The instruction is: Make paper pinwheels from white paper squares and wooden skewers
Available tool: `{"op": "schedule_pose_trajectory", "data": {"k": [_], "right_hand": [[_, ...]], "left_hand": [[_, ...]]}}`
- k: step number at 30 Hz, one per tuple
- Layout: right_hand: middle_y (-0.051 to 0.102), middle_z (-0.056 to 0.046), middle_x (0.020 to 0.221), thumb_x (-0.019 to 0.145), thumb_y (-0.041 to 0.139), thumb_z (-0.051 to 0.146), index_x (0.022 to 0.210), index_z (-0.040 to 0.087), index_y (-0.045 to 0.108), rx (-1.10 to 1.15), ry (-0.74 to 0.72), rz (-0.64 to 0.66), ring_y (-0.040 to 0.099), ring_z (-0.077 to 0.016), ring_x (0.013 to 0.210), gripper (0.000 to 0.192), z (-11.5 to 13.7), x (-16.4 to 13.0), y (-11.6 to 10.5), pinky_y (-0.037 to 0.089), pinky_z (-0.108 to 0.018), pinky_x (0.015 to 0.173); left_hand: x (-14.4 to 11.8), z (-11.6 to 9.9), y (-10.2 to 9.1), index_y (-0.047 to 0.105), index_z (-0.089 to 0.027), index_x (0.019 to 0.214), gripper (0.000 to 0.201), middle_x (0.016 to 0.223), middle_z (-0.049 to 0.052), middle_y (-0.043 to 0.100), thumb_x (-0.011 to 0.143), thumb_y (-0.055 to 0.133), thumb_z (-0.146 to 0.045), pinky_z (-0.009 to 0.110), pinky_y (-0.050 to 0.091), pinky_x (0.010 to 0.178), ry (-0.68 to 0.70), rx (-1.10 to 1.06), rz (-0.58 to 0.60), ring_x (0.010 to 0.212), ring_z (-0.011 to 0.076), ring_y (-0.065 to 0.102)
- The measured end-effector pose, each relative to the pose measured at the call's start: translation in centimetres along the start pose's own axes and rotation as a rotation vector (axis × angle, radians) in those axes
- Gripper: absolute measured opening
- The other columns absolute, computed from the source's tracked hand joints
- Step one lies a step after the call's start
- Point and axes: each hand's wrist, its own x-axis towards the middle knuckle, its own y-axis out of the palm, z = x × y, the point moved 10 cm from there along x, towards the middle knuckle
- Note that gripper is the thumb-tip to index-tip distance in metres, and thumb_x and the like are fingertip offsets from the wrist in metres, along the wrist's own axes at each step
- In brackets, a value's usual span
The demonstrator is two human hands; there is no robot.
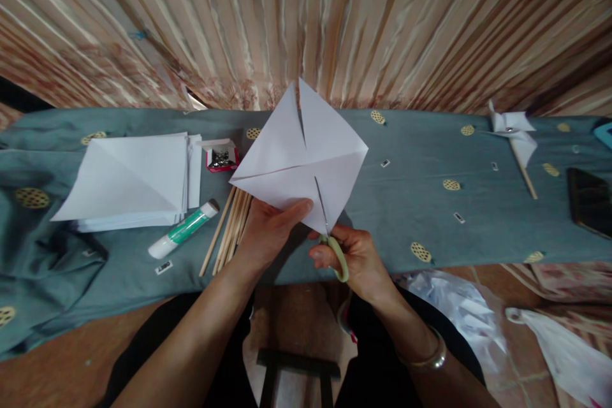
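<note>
A square sheet of white paper is held up like a diamond, with slits running from its corners toward the middle. My left hand grips its lower left edge, thumb on top and fingers underneath. In my right hand is a pair of scissors with green handles. Their blades lie at the slit by the paper's near corner. Just left of the sheet are several thin wooden sticks, partly covered by my left hand and the paper. A small red and white box of metal pins stands beside the sheet's left corner.
A stack of white paper and a green and white glue stick lie on the left of the cloth-covered table. To the right are a paper pinwheel on a stick and a dark phone. A curtain hangs behind.
</note>
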Motion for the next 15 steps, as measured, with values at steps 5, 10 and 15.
{"op": "schedule_pose_trajectory", "data": {"k": [5, 10, 15], "right_hand": [[0.06, 0.005, 0.055, 0.052, 0.091, 0.04, 0.076, 0.02, 0.072, -0.043, -0.02, 0.033, 0.052, -0.0084, 0.05, 0.036, -0.06, -0.04, 0.01, 0.043, -0.021, 0.049], [0.059, 0.004, 0.057, 0.06, 0.086, 0.047, 0.08, 0.02, 0.071, -0.107, -0.068, 0.059, 0.052, -0.0102, 0.054, 0.038, 0.37, -0.25, 0.21, 0.044, -0.023, 0.052], [0.058, 0.005, 0.057, 0.061, 0.085, 0.048, 0.081, 0.019, 0.07, -0.125, -0.08, 0.059, 0.051, -0.0101, 0.054, 0.038, 0.44, -0.32, 0.2, 0.041, -0.023, 0.051]], "left_hand": [[0.01, 0.12, 0.03, 0.071, -0.018, 0.081, 0.019, 0.08, 0.001, 0.072, 0.063, 0.078, -0.02, 0.026, 0.053, 0.067, -0.009, -0.015, -0.002, 0.07, 0.0149, 0.063], [0.03, 0.15, 0.26, 0.069, -0.016, 0.075, 0.015, 0.071, 0.0, 0.068, 0.066, 0.077, -0.023, 0.025, 0.051, 0.059, -0.006, 0.006, 0.028, 0.062, 0.013, 0.06], [0.04, 0.2, -0.03, 0.069, -0.017, 0.077, 0.016, 0.075, 0.001, 0.07, 0.065, 0.078, -0.025, 0.026, 0.052, 0.061, -0.015, 0.033, 0.013, 0.066, 0.015, 0.062]]}}
